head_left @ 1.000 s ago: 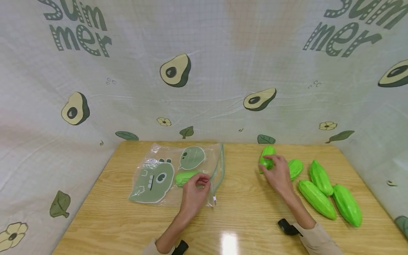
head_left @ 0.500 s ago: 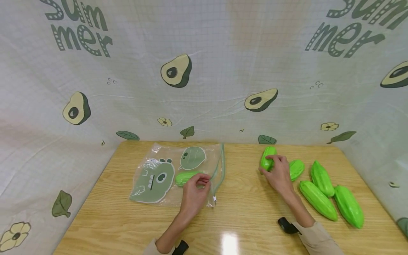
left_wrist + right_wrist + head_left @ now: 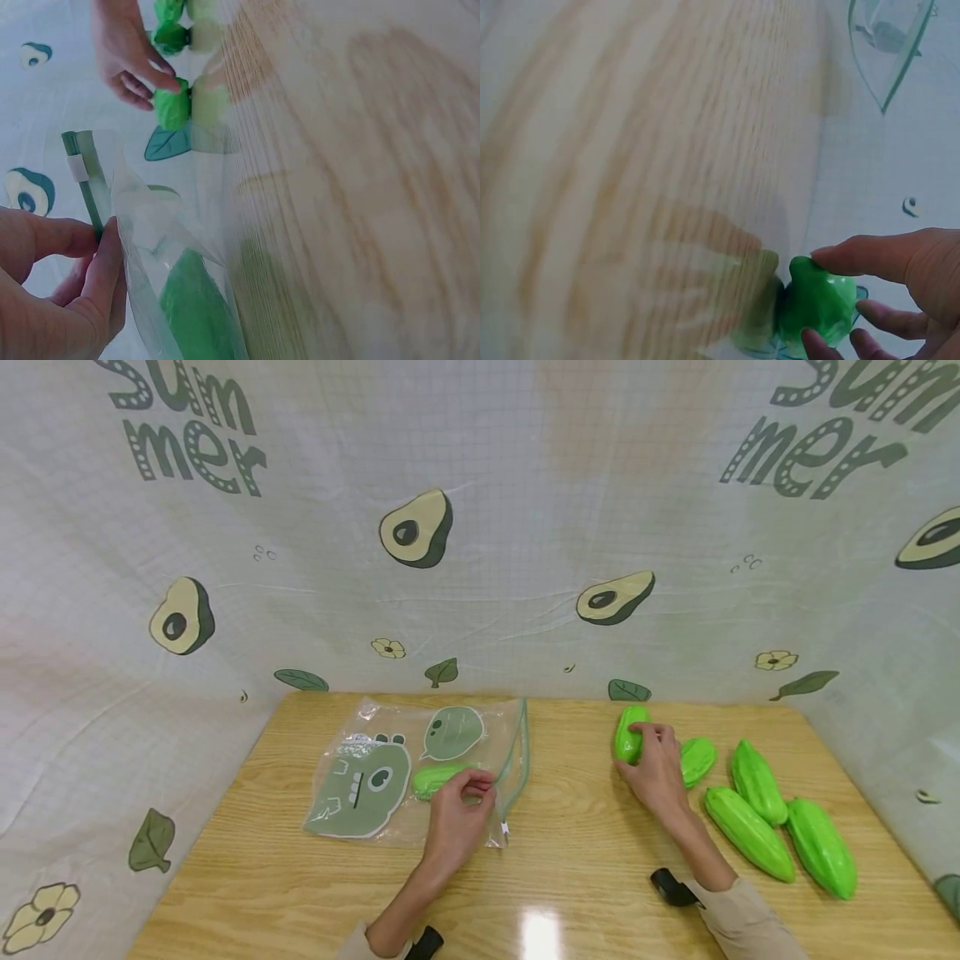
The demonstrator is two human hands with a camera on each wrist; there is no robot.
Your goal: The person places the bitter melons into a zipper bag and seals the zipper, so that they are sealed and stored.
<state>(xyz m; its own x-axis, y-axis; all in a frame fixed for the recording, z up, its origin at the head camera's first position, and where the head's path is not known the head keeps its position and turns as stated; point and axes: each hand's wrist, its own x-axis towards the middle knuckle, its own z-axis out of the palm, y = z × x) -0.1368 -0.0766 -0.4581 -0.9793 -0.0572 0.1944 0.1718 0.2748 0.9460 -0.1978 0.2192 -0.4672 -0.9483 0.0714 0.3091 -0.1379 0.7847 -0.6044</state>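
Lying near the far edge of the table (image 3: 570, 827), a green gourd (image 3: 632, 727) has the right hand (image 3: 656, 768) on it, thumb on one side, fingers curled round the other. Another gourd (image 3: 700, 760) is partly hidden by that hand, with three more gourds (image 3: 750, 833) bunched farther right. Way over left, a clear zip bag (image 3: 367, 797) (yep, cartoon monster print) has one bagged gourd (image 3: 430, 782) inside, and the left hand (image 3: 459, 817) pinches its green edge strip (image 3: 88, 199) between thumb and fingers.

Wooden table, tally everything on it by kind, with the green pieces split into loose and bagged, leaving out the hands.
Loose green gourd-like pieces: 5
Bagged green gourd-like piece: 1
Clear printed bag: 1
Total: 7
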